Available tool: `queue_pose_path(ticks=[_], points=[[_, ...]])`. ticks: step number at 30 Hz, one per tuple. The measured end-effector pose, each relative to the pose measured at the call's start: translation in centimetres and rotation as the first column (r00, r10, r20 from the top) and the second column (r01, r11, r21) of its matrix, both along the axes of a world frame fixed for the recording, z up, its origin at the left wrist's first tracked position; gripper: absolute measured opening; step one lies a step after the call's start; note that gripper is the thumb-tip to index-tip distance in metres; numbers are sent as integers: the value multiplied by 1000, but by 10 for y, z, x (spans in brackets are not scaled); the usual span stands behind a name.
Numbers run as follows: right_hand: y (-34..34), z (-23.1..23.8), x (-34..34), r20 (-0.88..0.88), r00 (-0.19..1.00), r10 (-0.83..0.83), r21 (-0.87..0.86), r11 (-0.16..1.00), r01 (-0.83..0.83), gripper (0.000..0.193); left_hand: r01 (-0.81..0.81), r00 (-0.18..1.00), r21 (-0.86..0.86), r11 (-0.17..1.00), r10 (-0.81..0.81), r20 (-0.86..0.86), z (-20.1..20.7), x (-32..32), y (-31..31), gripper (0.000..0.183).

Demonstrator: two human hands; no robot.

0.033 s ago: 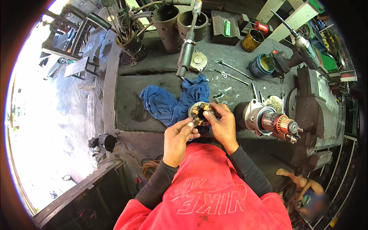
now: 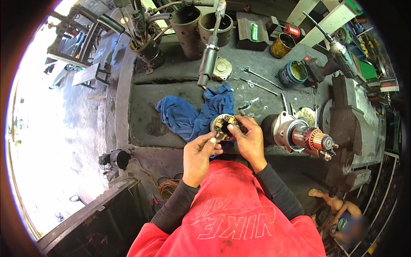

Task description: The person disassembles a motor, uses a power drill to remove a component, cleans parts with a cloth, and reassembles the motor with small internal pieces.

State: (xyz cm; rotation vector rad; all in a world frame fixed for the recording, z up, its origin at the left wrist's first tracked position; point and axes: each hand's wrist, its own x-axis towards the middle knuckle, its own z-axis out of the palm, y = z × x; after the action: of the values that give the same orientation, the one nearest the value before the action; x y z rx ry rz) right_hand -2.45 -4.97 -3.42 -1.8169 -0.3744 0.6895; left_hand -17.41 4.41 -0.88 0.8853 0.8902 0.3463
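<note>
A round brush holder [image 2: 217, 121], a metal ring with copper-coloured brushes around a dark centre hole, is held between my hands at the bench's near edge. My right hand [image 2: 249, 143] grips its right side, thumb over the top face. My left hand [image 2: 196, 156] is closed in a pinch at its lower left, thumb and forefinger at a brush; the fingers partly hide that area. Behind the ring lies a crumpled blue cloth [image 2: 182, 118]. Right of my right hand, a starter motor armature [image 2: 310, 138] with copper windings sticks out of a metal housing [image 2: 280, 130].
A hanging air tool [image 2: 208, 62] dangles over the cloth. A round metal cover [image 2: 221, 68], long bolts [image 2: 261, 85], a grease tub [image 2: 293, 73] and a rusty can [image 2: 281, 45] stand farther back. A vise [image 2: 351, 120] is at right. Another person [image 2: 342, 214] sits low at lower right.
The left fingertips have shifted very slightly at the brush holder's lower left. Otherwise, both hands and the ring stay in place.
</note>
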Motion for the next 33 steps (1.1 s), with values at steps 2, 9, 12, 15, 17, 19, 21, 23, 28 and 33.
queue_pose_path(ticks=[2, 9, 12, 15, 17, 19, 21, 23, 28, 33], points=[[0, -3, 2, 56, 998, 42, 13, 999, -43, 36, 80, 996, 178, 981, -71, -56, -1, 0, 1, 29], [1, -9, 10, 83, 990, 116, 39, 992, -120, 39, 255, 967, 847, 466, -134, -217, -9, 16, 28, 27], [-1, -7, 13, 105, 983, 149, 22, 988, -152, 39, 358, 922, 897, 261, -251, -295, -7, 20, 42, 31], [-2, -6, 15, 167, 968, 186, 10, 982, -190, 38, 407, 894, 856, 318, -333, -302, -2, 23, 52, 28], [-2, -7, 16, 174, 964, 201, 21, 978, -208, 38, 421, 885, 862, 284, -338, -320, 2, 25, 53, 27], [-2, -10, 16, 139, 970, 201, 48, 977, -209, 37, 423, 877, 876, 234, -350, -330, 6, 29, 54, 26], [-2, -11, 15, 125, 973, 195, 73, 976, -205, 38, 419, 862, 894, 161, -379, -336, 12, 33, 59, 26], [-3, -13, 14, 120, 975, 188, 75, 977, -198, 38, 573, 760, 803, 166, -476, -443, 17, 35, 71, 26], [-4, -14, 14, 127, 966, 223, 25, 973, -228, 35, 576, 675, 816, 45, -590, -443, 23, 43, 89, 24], [-2, -19, 14, 114, 980, 161, 95, 981, -172, 36, 652, 651, 756, 55, -552, -521, 21, 50, 79, 20]])
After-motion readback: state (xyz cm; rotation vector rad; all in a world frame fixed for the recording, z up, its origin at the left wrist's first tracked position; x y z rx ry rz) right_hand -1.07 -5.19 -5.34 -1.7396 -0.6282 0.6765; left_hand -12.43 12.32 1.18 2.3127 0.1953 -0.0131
